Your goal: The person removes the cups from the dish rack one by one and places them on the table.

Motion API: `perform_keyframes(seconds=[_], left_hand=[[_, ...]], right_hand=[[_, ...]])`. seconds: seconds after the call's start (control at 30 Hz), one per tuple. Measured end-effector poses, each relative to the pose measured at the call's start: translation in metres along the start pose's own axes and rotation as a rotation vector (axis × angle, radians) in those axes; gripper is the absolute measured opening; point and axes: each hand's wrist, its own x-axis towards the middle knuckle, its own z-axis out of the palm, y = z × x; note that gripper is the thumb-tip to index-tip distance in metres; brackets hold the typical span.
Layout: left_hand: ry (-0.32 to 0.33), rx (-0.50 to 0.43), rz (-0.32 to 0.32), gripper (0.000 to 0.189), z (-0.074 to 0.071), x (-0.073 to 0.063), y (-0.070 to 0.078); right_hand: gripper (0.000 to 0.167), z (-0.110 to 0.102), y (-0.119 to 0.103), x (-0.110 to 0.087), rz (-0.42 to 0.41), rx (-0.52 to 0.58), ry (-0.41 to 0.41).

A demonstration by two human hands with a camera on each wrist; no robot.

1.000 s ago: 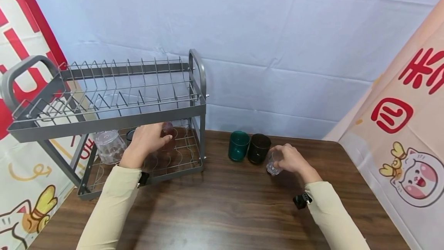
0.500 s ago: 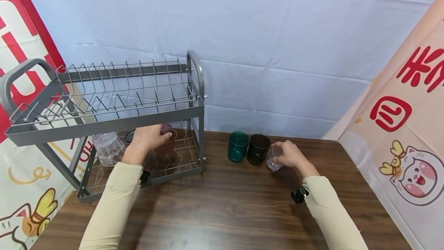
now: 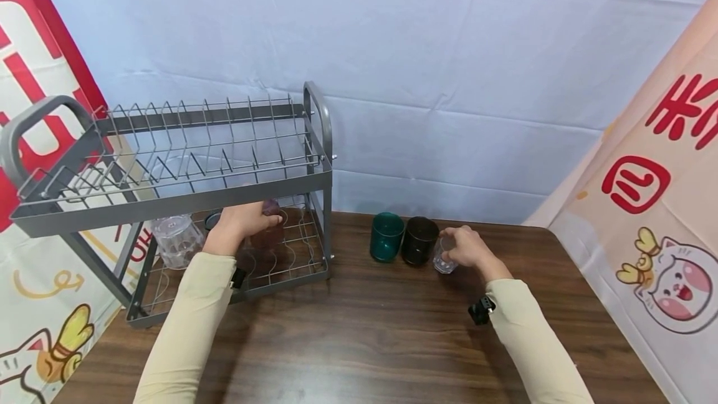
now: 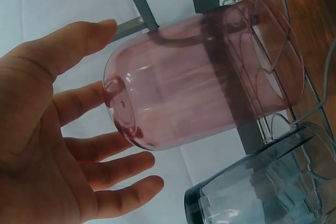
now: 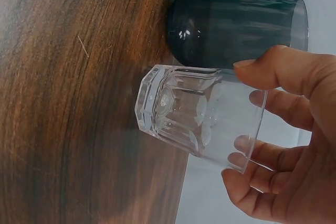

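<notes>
On the rack's lower shelf stands an upside-down pink glass (image 4: pixel 178 82). My left hand (image 3: pixel 241 223) is at its upturned base, thumb held off the glass and fingers loosely spread (image 4: pixel 121 171). A blue-grey glass (image 4: pixel 257 187) is beside it, partly cut off in the left wrist view. Over at the right, my right hand (image 3: pixel 468 249) holds a clear faceted glass (image 5: pixel 184 108) near its rim, thumb on one side and fingers on the other. That glass is rim up; whether its base touches the table cannot be told. A dark grey glass (image 5: pixel 236 24) is close beside it.
The two-tier grey dish rack (image 3: pixel 185 195) takes up the left of the wooden table (image 3: pixel 359 329). Another clear glass (image 3: pixel 176 240) sits upside down on its lower shelf. A teal glass (image 3: pixel 386 239) stands left of the dark one. Cloth backdrops enclose the back and sides.
My right hand has shifted slightly, with its fingers closer about the clear glass, which has moved a little to the right. My left hand stays by the pink glass with little movement.
</notes>
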Motion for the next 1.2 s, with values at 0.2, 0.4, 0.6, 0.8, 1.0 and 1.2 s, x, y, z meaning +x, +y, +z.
perform_keyframes(seconds=[0.2,0.4,0.6,0.8,1.0,1.2], left_hand=[[-0.024,-0.019,-0.018,0.055,-0.0004,0.0029,0.0005],[-0.097,-0.038,-0.049,0.055,-0.0008,0.0045,0.0002],[-0.117,-0.042,-0.052,0.051,0.0026,0.0065,-0.0023],[-0.083,-0.049,-0.019,0.054,0.0048,0.0067,-0.0022],[-0.061,-0.071,-0.019,0.060,0.0041,0.0069,-0.0018],[-0.065,-0.062,-0.023,0.057,0.0039,0.0070,-0.0019]], right_hand=[[0.052,-0.0004,0.0020,0.0027,0.002,-0.010,-0.002],[0.053,0.0007,0.0020,0.0046,-0.001,-0.026,-0.004],[0.054,0.0018,0.0010,0.0053,-0.004,-0.044,0.013],[0.055,0.0022,-0.0026,0.0054,0.030,-0.038,0.010],[0.055,0.0030,-0.0035,0.0063,0.048,-0.031,0.017],[0.055,0.0059,-0.0005,0.0064,0.046,-0.050,0.025]])
